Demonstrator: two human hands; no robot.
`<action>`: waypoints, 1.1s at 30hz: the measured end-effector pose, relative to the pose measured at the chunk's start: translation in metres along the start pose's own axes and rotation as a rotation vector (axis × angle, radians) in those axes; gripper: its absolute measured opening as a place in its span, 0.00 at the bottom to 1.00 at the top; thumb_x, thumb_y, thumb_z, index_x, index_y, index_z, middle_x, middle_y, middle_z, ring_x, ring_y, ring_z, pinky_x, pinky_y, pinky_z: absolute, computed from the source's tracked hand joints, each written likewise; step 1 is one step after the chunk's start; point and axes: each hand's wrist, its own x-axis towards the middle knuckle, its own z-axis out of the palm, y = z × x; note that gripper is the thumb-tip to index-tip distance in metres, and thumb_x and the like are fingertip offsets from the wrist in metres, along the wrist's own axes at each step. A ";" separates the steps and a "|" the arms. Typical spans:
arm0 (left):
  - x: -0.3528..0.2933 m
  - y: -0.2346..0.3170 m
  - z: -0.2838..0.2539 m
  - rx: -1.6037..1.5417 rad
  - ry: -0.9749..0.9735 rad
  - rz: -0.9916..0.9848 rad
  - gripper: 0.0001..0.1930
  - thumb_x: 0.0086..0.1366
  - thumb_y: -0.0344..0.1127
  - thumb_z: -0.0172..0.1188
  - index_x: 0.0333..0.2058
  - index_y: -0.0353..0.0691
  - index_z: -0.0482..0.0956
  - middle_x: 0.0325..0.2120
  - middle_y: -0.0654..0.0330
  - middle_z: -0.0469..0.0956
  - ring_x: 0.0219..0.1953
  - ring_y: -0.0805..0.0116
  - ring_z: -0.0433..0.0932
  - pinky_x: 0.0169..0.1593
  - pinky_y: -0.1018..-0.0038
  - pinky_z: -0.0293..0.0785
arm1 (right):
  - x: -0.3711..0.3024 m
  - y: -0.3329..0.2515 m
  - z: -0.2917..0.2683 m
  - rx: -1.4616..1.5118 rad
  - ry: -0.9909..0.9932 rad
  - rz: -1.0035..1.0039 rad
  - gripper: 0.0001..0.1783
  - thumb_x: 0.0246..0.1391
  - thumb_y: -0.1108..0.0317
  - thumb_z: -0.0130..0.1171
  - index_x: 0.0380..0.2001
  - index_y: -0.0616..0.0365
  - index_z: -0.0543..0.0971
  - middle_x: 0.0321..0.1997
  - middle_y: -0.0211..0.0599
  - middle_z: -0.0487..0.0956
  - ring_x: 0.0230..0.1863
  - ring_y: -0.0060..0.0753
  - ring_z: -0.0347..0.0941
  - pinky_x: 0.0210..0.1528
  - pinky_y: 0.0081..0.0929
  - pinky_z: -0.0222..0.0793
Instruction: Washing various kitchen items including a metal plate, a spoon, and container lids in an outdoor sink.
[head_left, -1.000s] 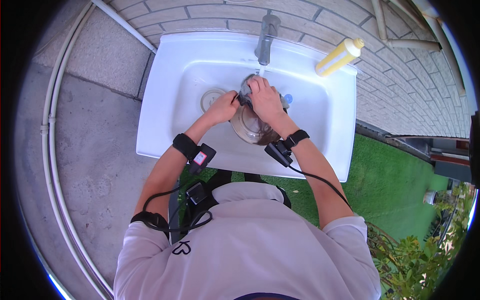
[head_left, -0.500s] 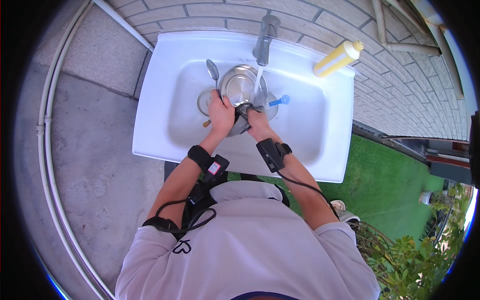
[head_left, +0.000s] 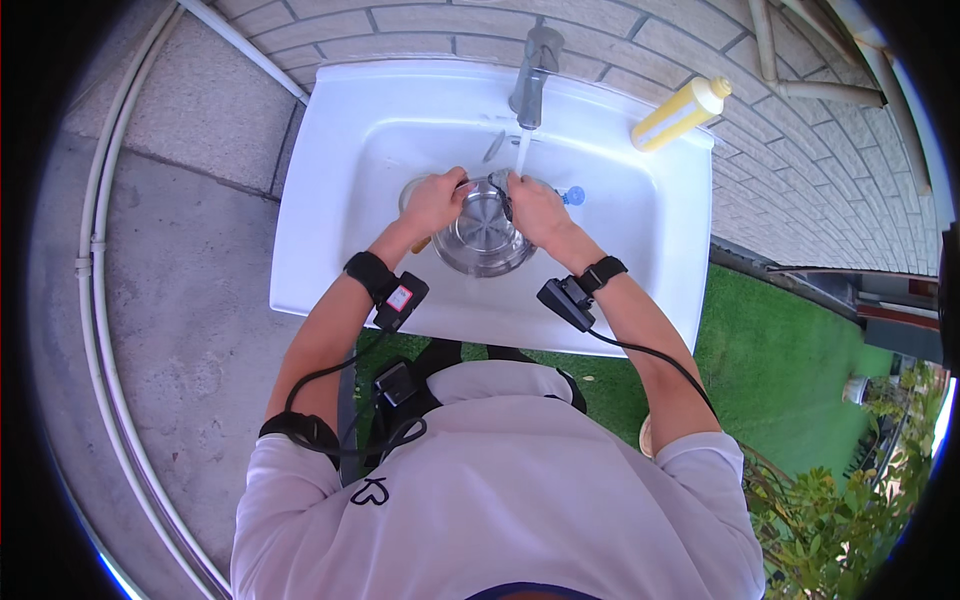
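Observation:
My left hand (head_left: 434,208) is closed, with its fingertips pinched over the far left rim of a round steel bowl (head_left: 487,258). It appears to grip a metal spoon (head_left: 495,146); only the spoon's blurred bowl shows clearly, and most of its handle is hidden. My right hand (head_left: 541,212) is closed on a dark grey mesh cloth (head_left: 502,184), over the steel bowl's far right side. Water runs from the grey faucet (head_left: 528,100) just beyond the cloth. The steel bowl rests in the white sink (head_left: 610,290), below both hands.
A blue-handled tool (head_left: 573,196) lies right of my right hand, partly hidden. Left of the bowl, a brownish handle end (head_left: 420,245) and a round dish edge show. A yellow bottle (head_left: 682,114) stands on the sink's far right ledge, by the brick wall (head_left: 800,150).
Both hands have moved away from me, toward the faucet. The steel bowl now sits nearer to me. The spoon's bowl has shifted right, and the cloth has moved away from me.

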 end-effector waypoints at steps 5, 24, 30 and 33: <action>-0.009 0.010 0.011 0.055 0.246 -0.031 0.08 0.55 0.35 0.52 0.26 0.35 0.68 0.15 0.49 0.72 0.21 0.49 0.72 0.25 0.58 0.65 | -0.001 0.021 0.017 0.104 0.162 0.026 0.14 0.44 0.76 0.44 0.37 0.71 0.65 0.30 0.60 0.72 0.31 0.57 0.70 0.33 0.43 0.66; -0.032 0.026 0.027 0.084 0.588 -0.278 0.09 0.48 0.24 0.50 0.32 0.34 0.65 0.17 0.45 0.72 0.24 0.44 0.72 0.28 0.54 0.65 | -0.025 -0.017 0.105 0.803 0.213 0.775 0.11 0.43 0.75 0.47 0.30 0.74 0.71 0.23 0.53 0.73 0.27 0.42 0.72 0.28 0.37 0.65; -0.037 0.047 0.013 0.140 0.427 -0.213 0.13 0.46 0.22 0.50 0.33 0.34 0.63 0.18 0.47 0.71 0.24 0.46 0.71 0.28 0.55 0.66 | -0.020 0.020 0.059 0.452 0.406 0.422 0.10 0.46 0.74 0.44 0.33 0.69 0.65 0.24 0.59 0.71 0.30 0.62 0.67 0.31 0.45 0.64; -0.037 0.054 0.000 0.276 0.443 -0.131 0.15 0.43 0.21 0.51 0.34 0.35 0.63 0.22 0.51 0.71 0.27 0.50 0.72 0.27 0.58 0.68 | -0.018 0.024 0.038 0.243 0.558 0.249 0.09 0.49 0.73 0.44 0.32 0.68 0.63 0.21 0.60 0.71 0.27 0.63 0.67 0.28 0.47 0.63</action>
